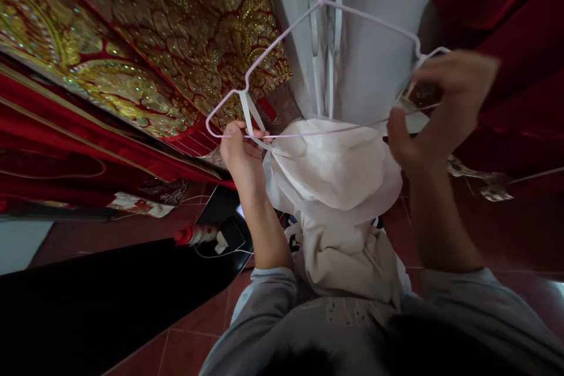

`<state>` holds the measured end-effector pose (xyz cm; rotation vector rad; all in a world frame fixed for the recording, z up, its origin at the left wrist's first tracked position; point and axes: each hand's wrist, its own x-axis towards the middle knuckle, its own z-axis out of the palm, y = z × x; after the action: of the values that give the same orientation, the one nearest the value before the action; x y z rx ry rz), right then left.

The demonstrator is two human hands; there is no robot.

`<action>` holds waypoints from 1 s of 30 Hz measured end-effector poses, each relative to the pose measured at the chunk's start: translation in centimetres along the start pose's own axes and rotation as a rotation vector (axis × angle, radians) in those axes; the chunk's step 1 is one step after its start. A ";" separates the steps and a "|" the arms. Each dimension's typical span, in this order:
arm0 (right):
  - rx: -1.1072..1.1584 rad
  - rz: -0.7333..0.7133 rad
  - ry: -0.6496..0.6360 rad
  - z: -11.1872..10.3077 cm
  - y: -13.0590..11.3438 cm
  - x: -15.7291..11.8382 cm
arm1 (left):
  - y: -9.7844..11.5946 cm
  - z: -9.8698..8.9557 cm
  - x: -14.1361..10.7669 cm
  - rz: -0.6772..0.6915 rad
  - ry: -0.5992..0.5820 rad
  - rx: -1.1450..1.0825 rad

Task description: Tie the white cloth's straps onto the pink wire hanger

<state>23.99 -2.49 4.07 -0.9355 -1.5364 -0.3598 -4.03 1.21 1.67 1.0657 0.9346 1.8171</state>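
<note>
A pale pink clothes hanger [370, 14] hangs in front of a grey surface. Below its bottom bar is a white garment [335, 164], with thin white straps running up to the hanger's notches. My left hand [241, 150] is closed around the hanger's lower left corner, thumb in front, fingertips by the left strap [247, 114]. My right hand [440, 111], slightly blurred, is at the hanger's right end beside the notch and the right strap. Its thumb and fingers are apart, with the bar passing behind the hand. The garment's lower folds lie over my lap.
Gold-sequined red cloth [176, 29] hangs at the left, and dark red cloth [524, 53] at the right. Metal rods [324, 64] stand behind the hanger. On a black surface [132, 282] at lower left are a red-capped bottle [196, 235] and a cable. The floor [189, 335] is red tile.
</note>
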 end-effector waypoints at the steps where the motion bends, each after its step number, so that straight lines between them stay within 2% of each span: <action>1: 0.041 -0.015 -0.079 0.4 -0.4 -1.0 | 0.0 0.0 -0.1 -0.006 -0.002 0.004; 4: 0.150 0.040 -0.457 1.5 -1.0 -3.5 | -0.3 0.2 -0.7 -0.009 0.005 -0.008; 6: 0.139 0.102 -0.563 2.0 -0.9 -4.1 | -0.6 0.2 -1.6 -0.026 -0.015 -0.008; 10: 0.098 0.252 -0.486 1.9 -0.4 -3.4 | -0.4 -0.2 -3.7 -0.067 -0.173 0.170; 13: 0.107 0.277 -0.467 1.8 -0.4 -2.7 | 1.8 -0.1 -4.7 -0.062 -0.260 0.273; 17: 0.105 0.256 -0.431 2.2 -1.1 -2.7 | 5.8 0.3 -3.7 -0.020 -0.210 0.070; 20: 0.119 0.249 -0.404 2.5 -1.6 -3.0 | 7.5 -0.4 -1.8 0.020 -0.127 -0.121; 23: 0.142 0.240 -0.375 2.6 -1.6 -3.2 | 7.0 -2.5 -0.1 0.059 -0.010 -0.191; 26: 0.149 0.238 -0.348 2.7 -1.4 -3.3 | 5.0 -4.7 0.4 0.046 0.143 -0.152; 30: 0.151 0.246 -0.344 2.9 -1.2 -3.5 | 1.9 -5.7 -0.2 -0.038 0.314 -0.112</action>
<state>20.85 -2.43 0.53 -1.0915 -1.7062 0.0981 -9.62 -0.82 1.14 0.7005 1.0130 2.0158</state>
